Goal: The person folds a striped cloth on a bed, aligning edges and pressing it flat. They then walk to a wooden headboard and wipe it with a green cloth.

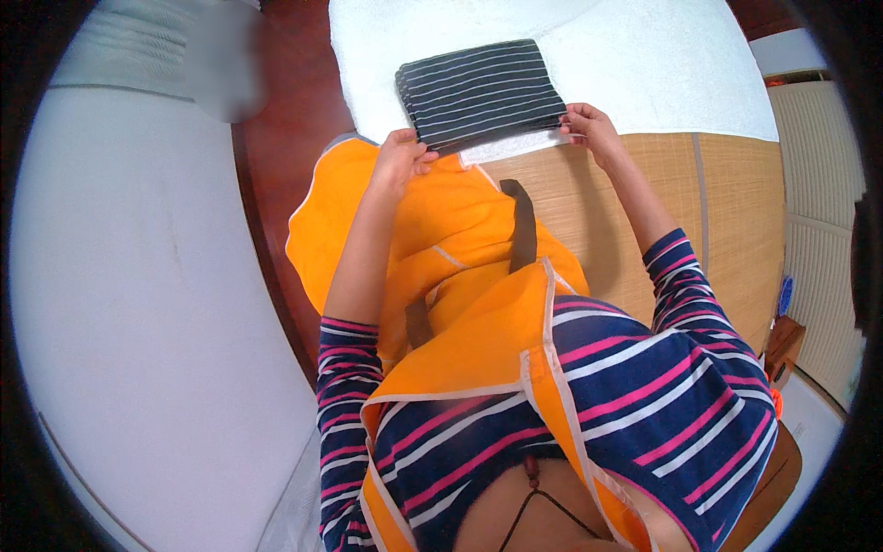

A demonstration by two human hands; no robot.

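Note:
A folded black cloth with thin white stripes (481,93) lies in several layers at the edge of a white towelling sheet (655,76). My left hand (402,162) pinches its near left corner between thumb and fingers. At the near right corner, the fingertips of my right hand (590,131) grip the cloth's edge. The near edge seems slightly raised, with shadow under it. Below the cloth, the orange apron (441,221) that I wear spreads over my lap, with a dark strap (523,228) lying across it.
A tan woven mat (655,186) with a grey band extends to the right of my lap. Dark red flooring (296,76) shows at the left, beside a pale flat surface (138,228). Ribbed cream panels (814,159) and a brown wooden piece (785,348) stand at the right.

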